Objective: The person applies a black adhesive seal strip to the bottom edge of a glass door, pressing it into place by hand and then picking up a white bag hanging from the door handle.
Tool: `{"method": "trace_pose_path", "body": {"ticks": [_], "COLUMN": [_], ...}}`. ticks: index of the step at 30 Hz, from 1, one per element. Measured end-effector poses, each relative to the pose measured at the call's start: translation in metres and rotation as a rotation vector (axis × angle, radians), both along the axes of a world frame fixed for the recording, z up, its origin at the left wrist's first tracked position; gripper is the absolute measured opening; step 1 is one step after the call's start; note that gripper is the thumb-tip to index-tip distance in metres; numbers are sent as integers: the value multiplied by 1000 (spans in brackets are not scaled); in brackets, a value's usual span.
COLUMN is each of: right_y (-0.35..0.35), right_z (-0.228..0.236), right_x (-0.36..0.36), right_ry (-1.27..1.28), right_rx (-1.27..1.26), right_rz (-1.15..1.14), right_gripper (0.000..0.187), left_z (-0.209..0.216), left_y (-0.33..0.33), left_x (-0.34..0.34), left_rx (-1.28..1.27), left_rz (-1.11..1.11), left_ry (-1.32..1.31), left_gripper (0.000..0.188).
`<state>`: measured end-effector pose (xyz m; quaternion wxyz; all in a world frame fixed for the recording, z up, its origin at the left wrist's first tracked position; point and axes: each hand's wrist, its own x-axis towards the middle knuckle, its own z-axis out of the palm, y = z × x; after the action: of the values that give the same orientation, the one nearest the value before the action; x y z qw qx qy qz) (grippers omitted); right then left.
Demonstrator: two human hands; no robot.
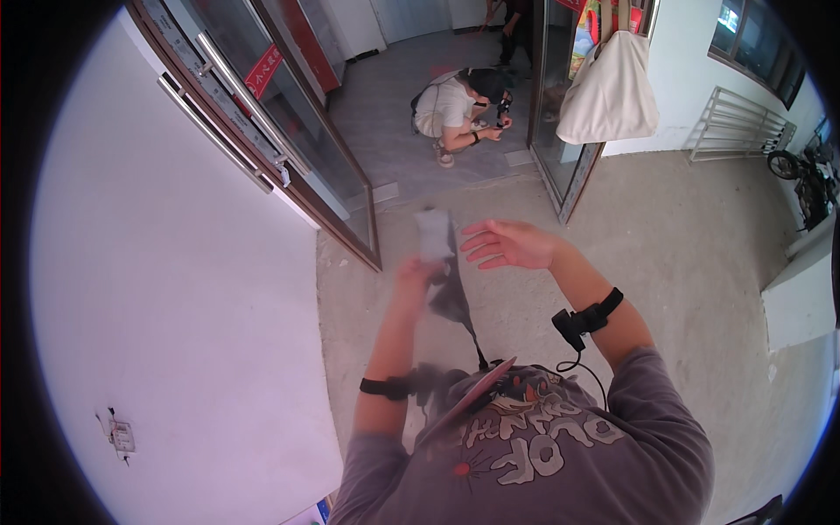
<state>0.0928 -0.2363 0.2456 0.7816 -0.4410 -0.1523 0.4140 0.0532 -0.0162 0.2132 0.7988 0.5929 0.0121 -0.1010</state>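
Observation:
My left hand (416,273) is smeared by motion in front of my chest. It grips a pale grey, roughly rectangular object (435,234), too blurred to name. A dark, strap-like shape (453,302) runs from beside that object down to my shirt front; what it is cannot be made out. To the right of the object, and apart from it, my right hand (514,246) is held out with its fingers stretched and nothing in them. Each forearm wears a black band with a small device; the right device (573,328) has a cable running to my shirt.
Ahead, a glass door (324,149) stands open on the left and another door leaf (560,166) on the right, with a cream cloth bag (610,92) hanging there. Beyond the doorway a person (459,105) crouches. A white metal rack (739,127) and motorcycle (809,179) are at right.

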Motion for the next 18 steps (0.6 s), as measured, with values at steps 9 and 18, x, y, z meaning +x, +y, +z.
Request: {"method": "trace_pose_path", "body": {"ticks": [9, 18], "right_y": [49, 52], "right_z": [-9, 3], "right_x": [-6, -5], "right_ry": [-442, -510], "right_rx": [-474, -522], "right_rz": [-163, -312], "right_gripper": [35, 22], "left_z": [28, 20], "left_y": [-17, -9], "left_x": [3, 0], "left_rx": [118, -225], "left_rz": [220, -63], "left_ry": [-187, -29], "left_gripper": [14, 23]}}
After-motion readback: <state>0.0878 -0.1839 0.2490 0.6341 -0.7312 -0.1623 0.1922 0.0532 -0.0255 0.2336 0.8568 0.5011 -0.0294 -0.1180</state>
